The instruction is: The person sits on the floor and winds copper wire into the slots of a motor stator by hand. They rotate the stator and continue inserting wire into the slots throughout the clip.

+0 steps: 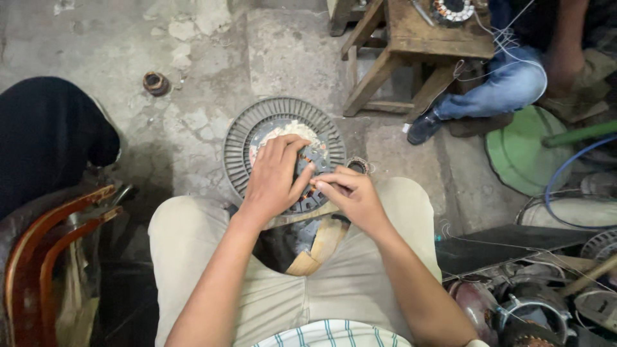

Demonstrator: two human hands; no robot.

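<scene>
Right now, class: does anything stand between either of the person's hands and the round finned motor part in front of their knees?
Nothing visible does. The left hand lies flat on the round finned motor part, covering its wound centre. The right hand pinches at the part's near edge, fingertips touching it beside the left thumb.

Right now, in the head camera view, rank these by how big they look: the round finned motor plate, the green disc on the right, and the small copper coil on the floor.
1. Finned motor plate
2. Green disc, looks smaller, but partly covered, so unsure
3. Copper coil, clearly smallest

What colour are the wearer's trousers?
Beige trousers, clearest in the head view.
</scene>
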